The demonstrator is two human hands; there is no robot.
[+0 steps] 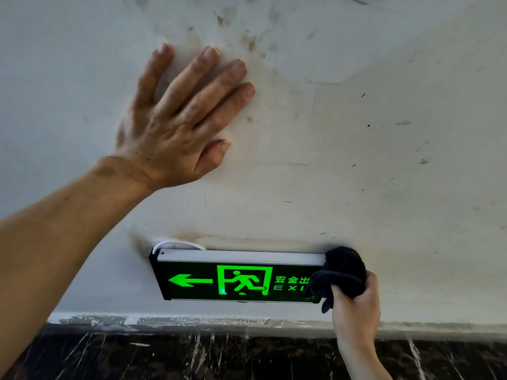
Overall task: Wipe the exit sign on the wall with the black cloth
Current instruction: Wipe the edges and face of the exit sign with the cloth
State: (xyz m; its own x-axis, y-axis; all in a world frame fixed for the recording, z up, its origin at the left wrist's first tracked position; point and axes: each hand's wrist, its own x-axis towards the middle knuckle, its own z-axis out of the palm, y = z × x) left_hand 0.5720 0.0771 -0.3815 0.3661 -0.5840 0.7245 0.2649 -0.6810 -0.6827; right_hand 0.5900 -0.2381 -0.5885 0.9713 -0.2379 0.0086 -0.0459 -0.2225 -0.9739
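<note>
A lit exit sign (236,275) with a green arrow, a running figure and green lettering is fixed low on the white wall (356,149). My right hand (356,305) grips a bunched black cloth (341,272) and presses it on the sign's right end, hiding the last letters. My left hand (178,116) lies flat on the wall above the sign, fingers spread, holding nothing.
The wall is scuffed and stained, with brown marks above my left hand and by the sign's top left corner. A white cable (175,244) loops out behind the sign's top. A dark marble skirting (192,355) runs along the bottom.
</note>
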